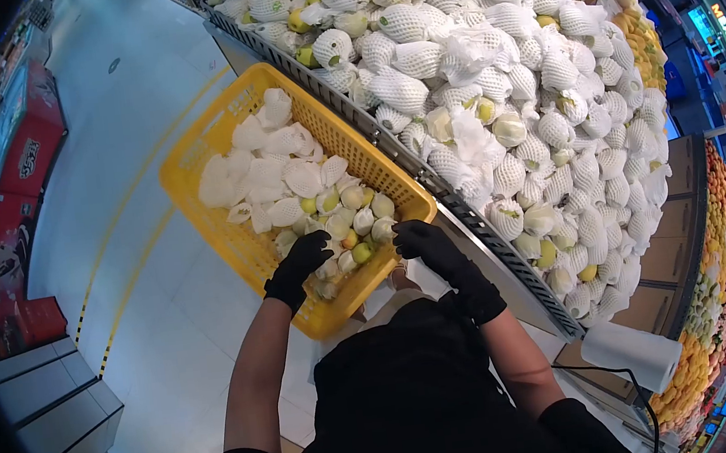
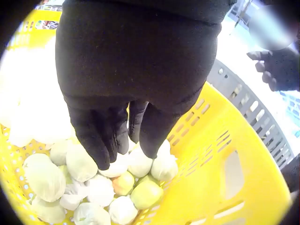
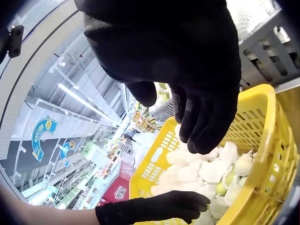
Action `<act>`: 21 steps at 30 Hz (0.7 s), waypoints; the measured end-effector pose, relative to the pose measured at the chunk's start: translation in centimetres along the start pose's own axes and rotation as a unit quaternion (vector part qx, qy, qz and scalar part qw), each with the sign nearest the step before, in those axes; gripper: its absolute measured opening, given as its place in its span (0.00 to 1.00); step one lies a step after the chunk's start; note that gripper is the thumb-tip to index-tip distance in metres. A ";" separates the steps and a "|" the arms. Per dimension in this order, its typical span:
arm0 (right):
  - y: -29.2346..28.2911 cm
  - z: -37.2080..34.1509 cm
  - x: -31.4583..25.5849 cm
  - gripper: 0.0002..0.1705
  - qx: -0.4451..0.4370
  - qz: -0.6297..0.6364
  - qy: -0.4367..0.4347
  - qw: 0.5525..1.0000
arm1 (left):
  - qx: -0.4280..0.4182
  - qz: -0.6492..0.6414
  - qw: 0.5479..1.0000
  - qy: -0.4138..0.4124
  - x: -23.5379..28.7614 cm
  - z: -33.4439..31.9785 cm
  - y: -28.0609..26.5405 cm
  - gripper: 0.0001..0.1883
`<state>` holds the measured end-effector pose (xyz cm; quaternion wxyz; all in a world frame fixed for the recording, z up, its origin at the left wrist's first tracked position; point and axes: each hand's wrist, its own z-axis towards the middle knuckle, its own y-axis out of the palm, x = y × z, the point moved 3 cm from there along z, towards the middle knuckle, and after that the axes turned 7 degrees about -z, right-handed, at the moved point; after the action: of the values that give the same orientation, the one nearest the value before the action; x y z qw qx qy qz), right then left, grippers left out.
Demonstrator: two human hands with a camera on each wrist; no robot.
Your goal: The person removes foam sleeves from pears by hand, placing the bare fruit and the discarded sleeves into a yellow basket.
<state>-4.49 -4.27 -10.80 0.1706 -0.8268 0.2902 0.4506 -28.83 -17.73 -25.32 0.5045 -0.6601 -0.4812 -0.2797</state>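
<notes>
A yellow plastic crate (image 1: 184,148) holds film-wrapped round fruit (image 1: 383,206) at its near end and a heap of white foam net sleeves (image 1: 259,176) beyond. My left hand (image 1: 302,260), in a black glove, reaches down over the near end, fingertips right at the wrapped fruit (image 2: 82,161). Its fingers point downward with the thumb apart, and nothing shows lifted in them. Bare green-yellow fruit (image 2: 146,193) lies just below. My black-gloved right hand (image 1: 433,250) hovers by the crate's right near corner, fingers loosely bent and nothing between them in the right wrist view.
A large display of foam-sleeved fruit (image 1: 452,64) slopes up along the crate's right side, behind a grey slatted edge (image 1: 350,116). A white roll (image 1: 630,355) sits at its near corner. Pale tiled floor (image 1: 156,295) lies left, with red cabinets (image 1: 26,139) beyond.
</notes>
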 end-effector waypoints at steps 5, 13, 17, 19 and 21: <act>-0.3 -2.1 0.1 0.21 0.040 0.013 0.019 0.999 | 0.016 0.014 0.999 0.038 1.0 -0.5 -0.3 0.20; -2.3 -7.5 1.8 0.21 0.120 0.043 0.014 0.992 | -0.006 0.031 0.983 0.181 3.4 -0.4 -0.2 0.20; -3.4 -10.2 2.5 0.21 0.176 0.064 0.029 0.982 | -0.063 -0.025 0.994 0.083 6.8 0.3 -0.3 0.20; -4.3 -11.4 3.3 0.21 0.197 0.072 0.019 0.978 | -0.074 -0.157 0.983 0.061 8.4 0.1 -0.1 0.20; -5.0 -12.4 4.2 0.20 0.213 0.070 0.017 0.974 | -0.084 -0.154 0.983 0.048 10.3 0.4 0.0 0.18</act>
<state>8.48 -8.53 -7.63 0.3058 -0.7565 0.4396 0.3754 -24.99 -13.72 -16.65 0.4202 -0.6042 -0.5273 -0.4248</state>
